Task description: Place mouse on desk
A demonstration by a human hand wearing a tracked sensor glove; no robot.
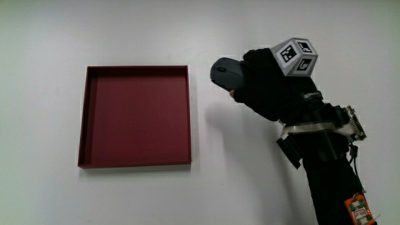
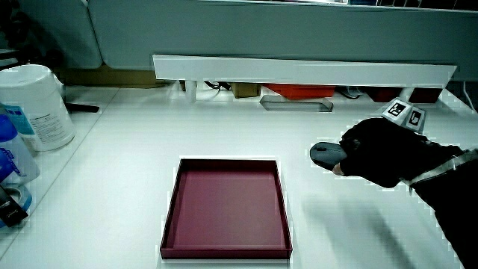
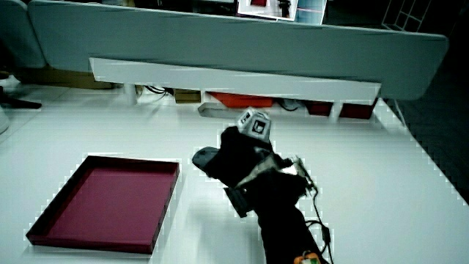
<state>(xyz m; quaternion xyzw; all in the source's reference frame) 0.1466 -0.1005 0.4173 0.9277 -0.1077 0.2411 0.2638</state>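
A dark grey mouse lies on the white desk beside the red tray. The gloved hand lies over the part of the mouse away from the tray, fingers curled around its body. The patterned cube sits on the back of the hand. Both side views show the mouse low on the desk surface under the hand. I cannot tell whether it rests fully on the desk or hangs just above it.
The shallow red tray holds nothing. A white canister and a blue bottle stand at the table's edge in a side view. A low white partition runs along the table.
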